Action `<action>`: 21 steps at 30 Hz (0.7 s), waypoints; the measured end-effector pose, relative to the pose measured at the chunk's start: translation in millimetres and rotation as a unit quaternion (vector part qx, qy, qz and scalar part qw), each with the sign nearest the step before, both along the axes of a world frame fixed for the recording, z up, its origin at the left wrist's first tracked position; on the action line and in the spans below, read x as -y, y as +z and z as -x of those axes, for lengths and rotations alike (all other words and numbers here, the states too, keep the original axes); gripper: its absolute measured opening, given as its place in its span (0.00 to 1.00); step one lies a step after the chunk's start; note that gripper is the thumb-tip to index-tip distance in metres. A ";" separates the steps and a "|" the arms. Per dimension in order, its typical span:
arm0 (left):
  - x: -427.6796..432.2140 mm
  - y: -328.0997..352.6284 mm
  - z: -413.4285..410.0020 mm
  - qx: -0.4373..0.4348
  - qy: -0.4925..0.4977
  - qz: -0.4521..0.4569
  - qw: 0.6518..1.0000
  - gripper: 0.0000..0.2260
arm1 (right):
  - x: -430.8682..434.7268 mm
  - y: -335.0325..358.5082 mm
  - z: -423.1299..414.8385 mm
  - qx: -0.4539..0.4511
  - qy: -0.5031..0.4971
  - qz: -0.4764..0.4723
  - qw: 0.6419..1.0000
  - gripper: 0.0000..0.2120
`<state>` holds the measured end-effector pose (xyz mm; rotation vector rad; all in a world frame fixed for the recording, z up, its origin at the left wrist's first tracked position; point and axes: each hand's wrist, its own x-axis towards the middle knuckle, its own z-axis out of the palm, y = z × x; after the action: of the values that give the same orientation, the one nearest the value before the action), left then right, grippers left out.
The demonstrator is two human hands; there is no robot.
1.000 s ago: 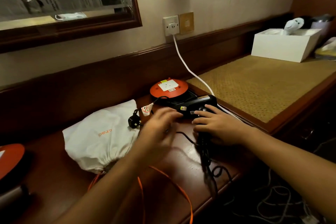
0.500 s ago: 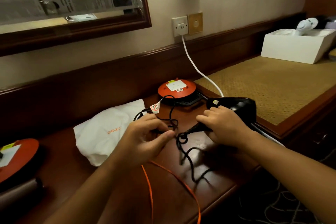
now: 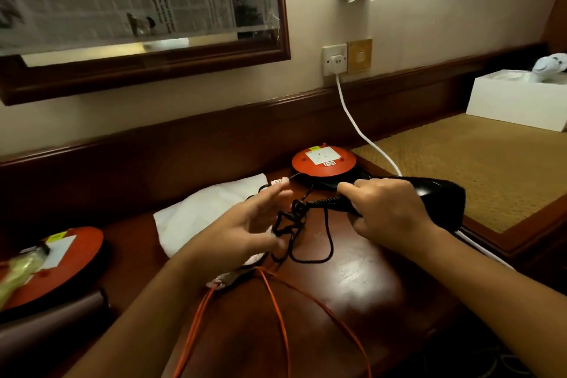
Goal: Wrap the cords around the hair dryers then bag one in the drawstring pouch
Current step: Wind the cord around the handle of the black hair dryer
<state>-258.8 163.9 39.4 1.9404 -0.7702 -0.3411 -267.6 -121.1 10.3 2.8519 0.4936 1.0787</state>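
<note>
My right hand (image 3: 386,212) grips the handle of a black hair dryer (image 3: 441,198), whose nozzle points right over the desk edge. Its black cord (image 3: 310,236) hangs in tangled loops from the handle onto the wooden desk (image 3: 352,291). My left hand (image 3: 248,230) is blurred, fingers spread beside the loops, and the cord runs by its fingertips. The white drawstring pouch (image 3: 202,215) lies flat behind my left hand, its orange drawstrings (image 3: 276,316) trailing toward me. A second dark hair dryer (image 3: 46,322) lies at the lower left, partly out of view.
An orange round socket reel (image 3: 323,161) sits behind the dryer, and another (image 3: 58,261) at the left. A white cable (image 3: 359,129) runs from the wall socket (image 3: 334,59) down past the dryer. A white tissue box (image 3: 518,98) stands on the woven mat (image 3: 475,169) at the right.
My right hand lifted the dryer by its handle and swung it right. My left hand released its pinch on the cord and opened out beside the loops.
</note>
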 end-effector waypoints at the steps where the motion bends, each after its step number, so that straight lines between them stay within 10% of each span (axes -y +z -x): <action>1: 8.2 1.4 3.3 0.003 0.003 0.019 1.000 0.27 | -1.7 2.5 0.8 0.002 -0.002 0.002 1.000 0.13; 5: 21.4 -11.1 8.4 0.073 0.076 0.047 0.993 0.08 | -1.5 12.5 10.1 0.017 0.011 -0.020 1.000 0.10; 15: 47.2 -37.9 -8.9 -0.027 0.183 0.244 0.952 0.09 | -17.5 19.5 23.1 0.010 0.064 -0.069 0.995 0.08; 21: 40.1 -41.4 21.0 0.312 0.106 0.002 0.944 0.08 | -21.8 29.2 8.4 -0.032 -0.074 -0.039 0.996 0.13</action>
<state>-279.8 123.8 -2.0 2.1207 -0.9409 0.4318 -276.0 -99.3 39.6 2.9431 0.2440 1.0043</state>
